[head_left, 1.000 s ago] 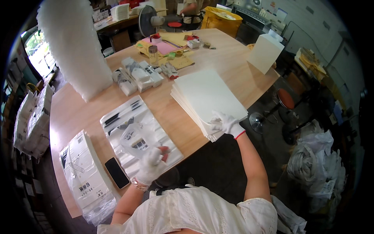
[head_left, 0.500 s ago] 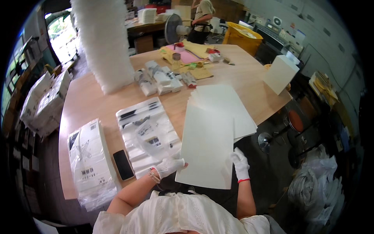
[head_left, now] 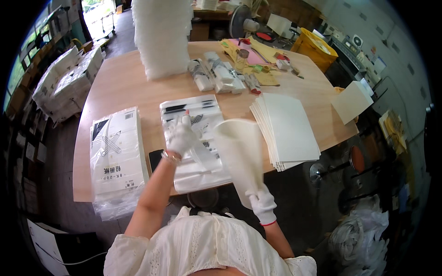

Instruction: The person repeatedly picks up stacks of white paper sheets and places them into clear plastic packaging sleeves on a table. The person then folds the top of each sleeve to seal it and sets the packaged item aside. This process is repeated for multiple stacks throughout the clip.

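My right hand (head_left: 262, 204), in a white glove with a red cuff edge, grips the lower end of white paper sheets (head_left: 239, 149). The paper is bowed and tilted, partly blurred; I cannot tell how many sheets it has. My gloved left hand (head_left: 181, 137) is over a pile of clear printed plastic bags (head_left: 202, 177), fingers stretched toward their far end, one bare fingertip showing. Loose clear film bulges beside this hand. Right of the held paper lies a fanned stack of white paper (head_left: 292, 129). A black phone (head_left: 156, 162) is partly hidden by my left forearm.
A wrapped paper pack (head_left: 117, 154) lies at the left of the wooden table (head_left: 124, 94). A tall white fluffy-edged stack (head_left: 162, 39), small packets (head_left: 221, 76) and yellow paper scraps (head_left: 264, 79) stand farther back. An upright white board (head_left: 352, 102) is at the right corner, a stool (head_left: 356, 158) beyond.
My left hand has left the paper's edge and moved up over the plastic bags. My right hand has brought the paper off the stack toward the bags, bending it. The head view has shifted.
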Demonstrator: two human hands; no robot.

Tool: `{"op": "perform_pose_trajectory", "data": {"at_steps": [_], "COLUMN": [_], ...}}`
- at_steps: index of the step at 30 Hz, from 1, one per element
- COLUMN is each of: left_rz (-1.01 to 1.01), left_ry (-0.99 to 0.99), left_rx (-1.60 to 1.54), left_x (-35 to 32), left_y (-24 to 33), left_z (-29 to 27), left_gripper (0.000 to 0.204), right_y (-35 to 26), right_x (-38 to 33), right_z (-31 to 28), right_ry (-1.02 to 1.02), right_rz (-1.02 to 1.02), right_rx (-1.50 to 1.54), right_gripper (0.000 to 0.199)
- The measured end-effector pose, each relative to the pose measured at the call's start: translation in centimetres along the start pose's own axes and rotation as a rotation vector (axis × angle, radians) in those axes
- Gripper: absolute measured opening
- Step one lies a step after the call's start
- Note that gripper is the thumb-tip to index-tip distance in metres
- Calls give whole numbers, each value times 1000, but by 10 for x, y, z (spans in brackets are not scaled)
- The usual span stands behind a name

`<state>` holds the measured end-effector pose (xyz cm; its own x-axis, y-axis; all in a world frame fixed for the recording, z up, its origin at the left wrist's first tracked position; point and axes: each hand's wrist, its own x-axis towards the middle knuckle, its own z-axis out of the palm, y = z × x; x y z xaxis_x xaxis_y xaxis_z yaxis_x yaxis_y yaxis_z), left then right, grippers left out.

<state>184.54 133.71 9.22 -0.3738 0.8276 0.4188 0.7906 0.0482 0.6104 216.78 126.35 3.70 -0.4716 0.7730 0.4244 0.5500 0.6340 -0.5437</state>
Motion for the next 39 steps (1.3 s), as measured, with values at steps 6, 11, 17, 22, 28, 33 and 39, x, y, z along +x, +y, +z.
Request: {"op": "perform_pose_trajectory", "data": {"at_steps": [6, 11, 17, 22, 28, 33, 39], "left_rz": [447, 163, 768, -693, -368, -186, -574], "left_ry": [-257, -329, -45, -11, -345, -338, -291], "left_rx": [-385, -227, 535, -634, -138, -308, -339], "left_x": [-82, -104, -136, -148, -232, -244, -249], "left_y": [42, 23, -54, -117, -8, 14, 15], "left_z": [74, 56, 87, 86, -6, -17, -11], "left_gripper": [39, 49, 36, 18, 7, 19, 13], "right_y": [36, 37, 104, 90, 56, 51, 61], "right_x": [54, 79, 95, 79, -38, -60, -53], "right_z": [59, 68, 103, 87, 19, 10, -7], "right_ry": [-517, -12, -379, -534, -403, -407, -520], "right_rz": [287, 714, 633, 553, 279, -10, 406], "right_rx": [-338, -167, -310, -177, 152, 19, -141], "right_gripper": [22, 54, 44, 66, 66, 59, 51]}}
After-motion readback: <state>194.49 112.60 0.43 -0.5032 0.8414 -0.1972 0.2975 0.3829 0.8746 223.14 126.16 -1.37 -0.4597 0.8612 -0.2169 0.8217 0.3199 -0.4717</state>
